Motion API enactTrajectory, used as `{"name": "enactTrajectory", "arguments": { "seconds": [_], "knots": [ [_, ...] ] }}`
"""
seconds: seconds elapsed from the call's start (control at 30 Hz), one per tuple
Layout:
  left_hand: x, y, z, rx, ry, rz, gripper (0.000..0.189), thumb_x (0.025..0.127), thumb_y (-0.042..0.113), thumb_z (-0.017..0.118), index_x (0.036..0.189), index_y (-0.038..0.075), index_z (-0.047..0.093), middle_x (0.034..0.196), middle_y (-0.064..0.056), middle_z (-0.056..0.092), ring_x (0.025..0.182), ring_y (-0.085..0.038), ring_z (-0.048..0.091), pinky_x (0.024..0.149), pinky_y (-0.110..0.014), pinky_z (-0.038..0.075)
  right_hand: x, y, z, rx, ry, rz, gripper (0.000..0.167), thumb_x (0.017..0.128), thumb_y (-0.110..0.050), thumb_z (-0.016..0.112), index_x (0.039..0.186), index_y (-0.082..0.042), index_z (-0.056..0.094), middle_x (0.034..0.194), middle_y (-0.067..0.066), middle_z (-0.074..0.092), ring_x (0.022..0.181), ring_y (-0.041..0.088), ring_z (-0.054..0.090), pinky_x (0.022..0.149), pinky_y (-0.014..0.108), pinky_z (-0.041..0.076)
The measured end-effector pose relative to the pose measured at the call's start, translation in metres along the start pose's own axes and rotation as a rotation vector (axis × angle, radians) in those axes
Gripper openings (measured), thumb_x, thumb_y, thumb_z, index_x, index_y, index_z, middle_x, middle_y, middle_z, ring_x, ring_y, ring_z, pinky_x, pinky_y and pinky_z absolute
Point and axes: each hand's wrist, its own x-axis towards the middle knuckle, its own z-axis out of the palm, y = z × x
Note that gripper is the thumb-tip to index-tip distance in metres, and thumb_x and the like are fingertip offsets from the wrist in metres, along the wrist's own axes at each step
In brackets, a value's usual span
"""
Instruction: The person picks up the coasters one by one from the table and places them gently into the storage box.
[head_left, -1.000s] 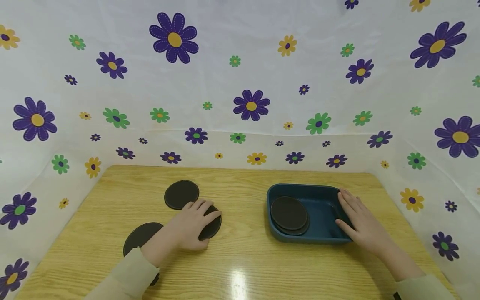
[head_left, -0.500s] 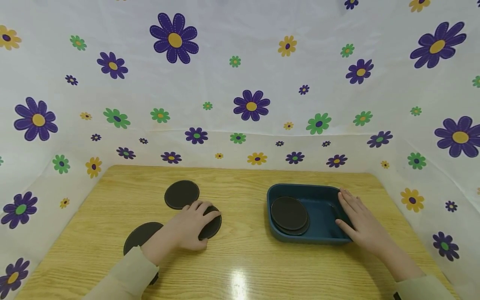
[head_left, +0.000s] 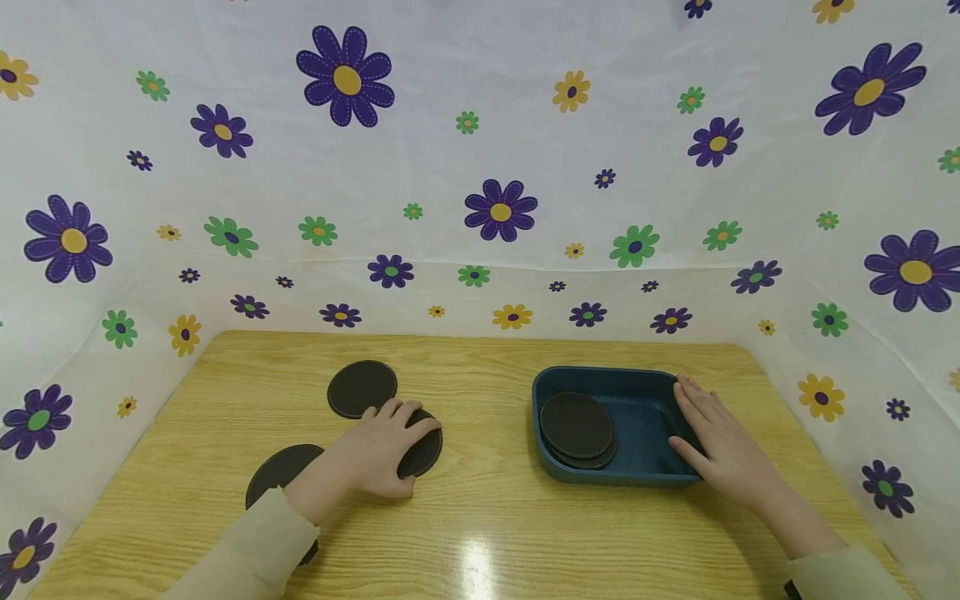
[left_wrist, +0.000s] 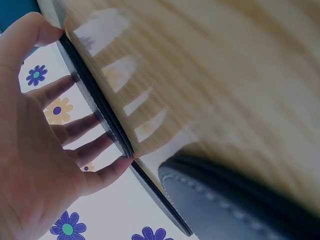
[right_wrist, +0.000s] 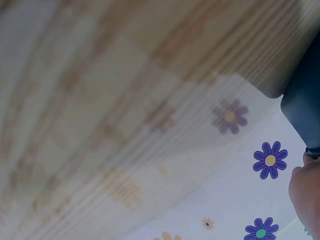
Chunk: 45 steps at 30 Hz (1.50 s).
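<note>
My left hand (head_left: 378, 454) grips a round black coaster (head_left: 423, 448) lying on the wooden table, its thumb and fingertips spread around the rim. The left wrist view has this coaster (left_wrist: 97, 97) edge-on, with the thumb at one side and the other fingertips along its edge. Behind it lies a second coaster (head_left: 362, 388), and a third coaster (head_left: 279, 475) is partly hidden under my left forearm. Over the right wall of a dark blue bin (head_left: 611, 477) rests my right hand (head_left: 720, 450), fingers extended along the rim. Inside the bin, at its left, two black coasters (head_left: 576, 425) overlap.
The wooden table (head_left: 480, 517) has a bright light reflection near its front. A white cloth (head_left: 450, 50) with purple, green and yellow flowers surrounds the back and both sides of the table.
The view has shifted very slightly. My left hand stays around the coaster and my right hand stays on the bin's rim.
</note>
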Motion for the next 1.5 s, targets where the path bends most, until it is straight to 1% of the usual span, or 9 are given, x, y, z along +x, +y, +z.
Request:
{"name": "enactTrajectory", "arguments": {
  "seconds": [0.07, 0.3, 0.43, 0.6, 0.73, 0.97, 1.17, 1.43, 1.5],
  "knots": [
    [0.001, 0.0, -0.001, -0.01, -0.003, -0.003, 0.076, 0.08, 0.035, 0.079, 0.151, 0.021, 0.054, 0.15, -0.021, 0.05, 0.134, -0.044, 0.05, 0.098, -0.065, 0.049, 0.0, 0.0, 0.0, 0.003, 0.0, 0.002, 0.075, 0.106, -0.029, 0.062, 0.163, 0.008, 0.03, 0.178, 0.016, 0.019, 0.165, 0.002, -0.002, 0.129, 0.016, -0.009],
    [0.007, -0.003, 0.001, -0.034, 0.003, 0.001, 0.077, 0.074, 0.036, 0.083, 0.145, 0.023, 0.057, 0.143, -0.019, 0.052, 0.13, -0.043, 0.051, 0.096, -0.066, 0.049, 0.0, 0.0, 0.0, -0.006, 0.002, -0.001, 0.075, 0.106, -0.028, 0.063, 0.163, 0.008, 0.031, 0.173, 0.025, 0.027, 0.165, 0.003, -0.001, 0.129, 0.016, -0.009],
    [0.012, -0.005, 0.003, -0.029, 0.012, 0.022, 0.078, 0.071, 0.038, 0.085, 0.143, 0.026, 0.058, 0.142, -0.017, 0.052, 0.129, -0.041, 0.051, 0.098, -0.066, 0.049, 0.0, 0.0, 0.001, -0.005, 0.001, -0.005, 0.075, 0.106, -0.028, 0.063, 0.163, 0.009, 0.031, 0.173, 0.026, 0.027, 0.165, 0.003, -0.002, 0.129, 0.015, -0.009],
    [0.021, -0.002, 0.002, -0.009, 0.031, 0.047, 0.079, 0.073, 0.041, 0.085, 0.145, 0.027, 0.057, 0.145, -0.017, 0.052, 0.133, -0.043, 0.052, 0.099, -0.067, 0.049, -0.001, 0.001, 0.002, -0.001, -0.001, -0.005, 0.075, 0.106, -0.027, 0.063, 0.163, 0.009, 0.03, 0.174, 0.025, 0.026, 0.165, 0.004, -0.002, 0.128, 0.015, -0.01],
    [0.029, 0.003, -0.004, 0.006, 0.044, 0.054, 0.08, 0.074, 0.042, 0.085, 0.147, 0.026, 0.056, 0.146, -0.017, 0.052, 0.133, -0.043, 0.052, 0.098, -0.066, 0.05, 0.0, 0.001, 0.002, -0.006, -0.002, 0.001, 0.076, 0.105, -0.028, 0.063, 0.163, 0.008, 0.03, 0.174, 0.024, 0.026, 0.165, 0.004, -0.002, 0.129, 0.016, -0.009],
    [0.046, 0.01, -0.017, 0.048, 0.061, 0.062, 0.081, 0.075, 0.045, 0.084, 0.149, 0.028, 0.054, 0.149, -0.015, 0.05, 0.137, -0.04, 0.049, 0.103, -0.063, 0.049, 0.0, 0.001, 0.001, -0.01, 0.004, 0.0, 0.075, 0.106, -0.029, 0.063, 0.163, 0.008, 0.031, 0.175, 0.021, 0.025, 0.165, 0.002, -0.002, 0.129, 0.016, -0.008],
    [0.063, 0.017, -0.03, 0.07, 0.059, 0.09, 0.084, 0.076, 0.045, 0.083, 0.153, 0.028, 0.052, 0.152, -0.015, 0.049, 0.138, -0.039, 0.048, 0.107, -0.062, 0.048, 0.0, 0.001, 0.002, -0.01, 0.003, 0.0, 0.075, 0.106, -0.029, 0.063, 0.162, 0.009, 0.032, 0.173, 0.025, 0.027, 0.164, 0.001, -0.003, 0.129, 0.015, -0.009],
    [0.082, 0.029, -0.045, 0.075, 0.07, 0.126, 0.084, 0.078, 0.044, 0.083, 0.154, 0.028, 0.052, 0.154, -0.015, 0.048, 0.138, -0.038, 0.046, 0.11, -0.06, 0.046, 0.0, 0.002, 0.002, -0.006, 0.005, -0.001, 0.075, 0.106, -0.029, 0.063, 0.163, 0.008, 0.03, 0.177, 0.018, 0.02, 0.165, 0.001, -0.003, 0.129, 0.016, -0.009],
    [0.087, 0.034, -0.048, 0.087, 0.072, 0.131, 0.083, 0.079, 0.045, 0.082, 0.154, 0.028, 0.051, 0.154, -0.013, 0.048, 0.139, -0.037, 0.046, 0.11, -0.059, 0.046, 0.0, 0.002, 0.002, -0.004, 0.01, -0.004, 0.075, 0.106, -0.029, 0.062, 0.163, 0.008, 0.03, 0.176, 0.02, 0.022, 0.165, 0.001, -0.003, 0.129, 0.017, -0.009]
  ]
}}
